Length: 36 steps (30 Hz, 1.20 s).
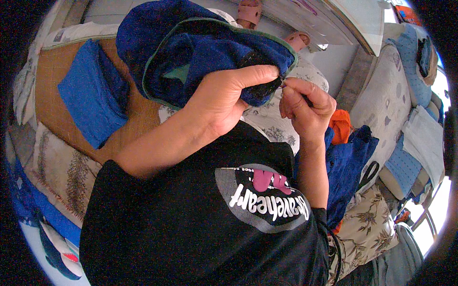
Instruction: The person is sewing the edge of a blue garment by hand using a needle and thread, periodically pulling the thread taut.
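Note:
A dark blue cloth article (143, 43) with green edging around its opening is bunched up in front of me. My left hand (222, 96) grips its right end, thumb lying on top of the fabric near the edge. At that same corner, the thumb and forefinger of my right hand (309, 107) are pinched together, touching or almost touching the edging. Something small, thin and dark shows between the fingertips; whether it is thread or a needle I cannot tell. The fingers of my left hand under the cloth are mostly hidden.
A folded blue cloth (96, 93) lies on a brown woven mat (143, 118) to the left. On the right are dark blue fabric (343, 171), an orange cloth (340, 125) and a patterned sofa cover (379, 82). Pink clogs (248, 14) and a glass-topped table (361, 25) stand ahead.

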Motion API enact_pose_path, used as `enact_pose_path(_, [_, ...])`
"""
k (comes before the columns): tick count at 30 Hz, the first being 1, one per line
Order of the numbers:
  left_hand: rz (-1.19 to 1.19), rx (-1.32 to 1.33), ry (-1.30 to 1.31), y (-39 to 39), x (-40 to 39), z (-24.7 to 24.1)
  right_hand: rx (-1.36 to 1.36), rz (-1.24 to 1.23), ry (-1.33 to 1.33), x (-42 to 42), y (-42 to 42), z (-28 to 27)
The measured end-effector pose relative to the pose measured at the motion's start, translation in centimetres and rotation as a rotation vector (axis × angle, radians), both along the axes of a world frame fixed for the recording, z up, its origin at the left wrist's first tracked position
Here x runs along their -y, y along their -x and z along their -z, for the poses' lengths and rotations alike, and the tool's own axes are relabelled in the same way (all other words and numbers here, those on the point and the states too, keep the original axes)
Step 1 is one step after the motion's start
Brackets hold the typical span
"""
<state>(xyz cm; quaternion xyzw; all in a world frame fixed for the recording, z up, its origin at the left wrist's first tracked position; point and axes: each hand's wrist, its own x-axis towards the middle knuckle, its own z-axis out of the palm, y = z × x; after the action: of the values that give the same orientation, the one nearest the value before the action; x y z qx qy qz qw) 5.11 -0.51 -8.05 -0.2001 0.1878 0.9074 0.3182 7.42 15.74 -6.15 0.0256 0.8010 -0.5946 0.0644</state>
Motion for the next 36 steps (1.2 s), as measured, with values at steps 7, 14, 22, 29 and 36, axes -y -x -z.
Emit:
enact_pose_path(7, [-0.006,-0.051,0.037,0.0,0.1,0.0,0.052,0.037,0.091,0.2,0.2,-0.1])
enact_pose_path(14, [0.056,-0.156,0.028,-0.2,0.1,0.3,0.081,0.08,0.243,0.9,0.3,0.2])
enact_pose_path(22, [0.242,-0.837,0.876,-0.9,0.7,1.9,0.104,0.131,0.259,2.6,2.3,-1.7])
enact_pose_path(29, [0.329,-0.816,1.414,0.1,0.4,-0.1,-0.415,-0.263,-0.62,1.3,4.3,-2.8])
enact_pose_path(36, [0.741,-0.548,1.286,1.0,0.8,-1.6,-0.189,0.222,-0.21,1.8,7.7,-7.2])
